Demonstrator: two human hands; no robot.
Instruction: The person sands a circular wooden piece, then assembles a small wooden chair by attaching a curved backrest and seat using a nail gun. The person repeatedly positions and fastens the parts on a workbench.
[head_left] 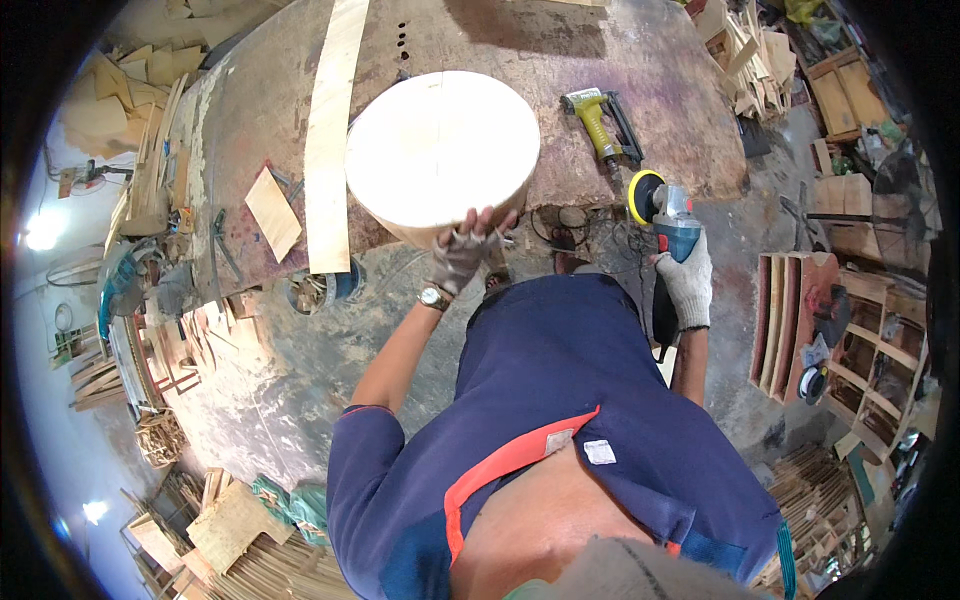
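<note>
A round, pale wooden drum-shaped piece [442,148] stands at the near edge of the workbench [660,100]. Against its near side rests my left hand [465,252], in a fingerless-looking grey glove, fingers spread and bare at the tips. My right hand [687,285], in a whitish knit glove, is wrapped round the body of an angle sander [678,222]. The sander has a teal and grey body and a yellow-rimmed disc [645,197]; it is held to the right of the drum, apart from it. Beyond the sander, a yellow-green staple gun [600,125] lies on the bench.
A long pale wood strip [330,140] lies across the bench left of the drum, with a small wooden board [273,213] beside it. Under the near edge stands a bucket [312,290]. At right is a wooden rack [870,345]; wood offcuts [745,55] pile up beyond the bench.
</note>
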